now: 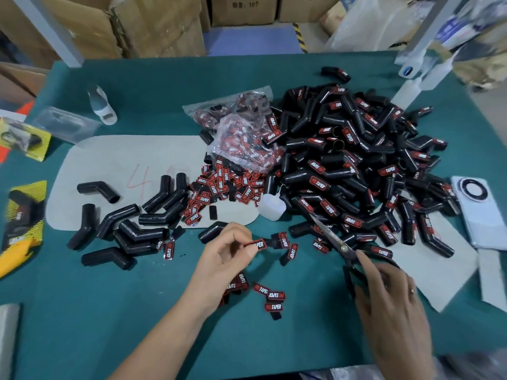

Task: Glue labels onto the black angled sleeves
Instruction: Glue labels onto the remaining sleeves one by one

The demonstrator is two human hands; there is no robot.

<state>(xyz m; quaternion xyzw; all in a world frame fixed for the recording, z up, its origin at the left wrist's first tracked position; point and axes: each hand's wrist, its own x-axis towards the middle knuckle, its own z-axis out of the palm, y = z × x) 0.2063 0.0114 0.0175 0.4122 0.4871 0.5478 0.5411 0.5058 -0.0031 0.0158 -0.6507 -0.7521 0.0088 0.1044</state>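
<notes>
My left hand (227, 256) pinches a red-and-black TAPER label (258, 244) between thumb and fingers, just above the green table. My right hand (389, 294) grips the handles of scissors (333, 237), whose blades point up-left toward the heap. A big heap of labelled black angled sleeves (356, 165) fills the right half. Several bare black sleeves (131, 223) lie at the left on a grey mat. Loose labels (225, 187) are piled in the middle, more labels (270, 296) lie between my hands. A small white glue bottle (271, 205) lies beside the heap.
A plastic bag of labels (241, 133) sits behind the loose pile. A white phone (477, 207) lies at the right edge. A clear bottle (101, 105) and yellow packaged items (23, 215) are at the left. Cardboard boxes (153, 26) stand behind the table.
</notes>
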